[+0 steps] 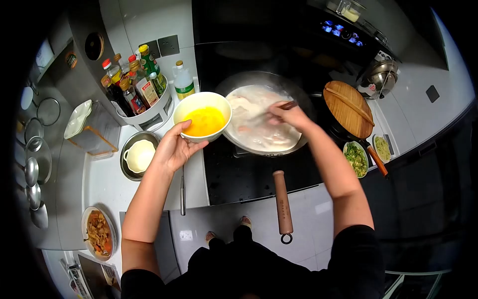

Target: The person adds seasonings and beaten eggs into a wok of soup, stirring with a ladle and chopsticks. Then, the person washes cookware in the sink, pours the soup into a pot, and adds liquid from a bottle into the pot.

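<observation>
My left hand (pixel 178 146) holds a white bowl (pixel 225 103) of yellow beaten egg (pixel 205 121) by its lower left rim, thumb over the edge. The bowl is just left of a large pan (pixel 297 84) on the black stove. Whitish, cloudy liquid (pixel 259 134) with pale pieces fills the pan. Above the pan's right half, my right hand (pixel 285 115) is closed around a dark utensil handle (pixel 289 105); the fingers are blurred and the utensil's lower end cannot be made out. The pan's brown handle (pixel 282 204) points toward me.
Sauce bottles (pixel 134 89) crowd a rack at the left. A metal bowl (pixel 132 173) holds a cream-coloured dish. Cooked food (pixel 99 234) sits at the lower left. Right of the pan are a wooden-lidded pot (pixel 348 109) and a bowl of chopped greens (pixel 355 158).
</observation>
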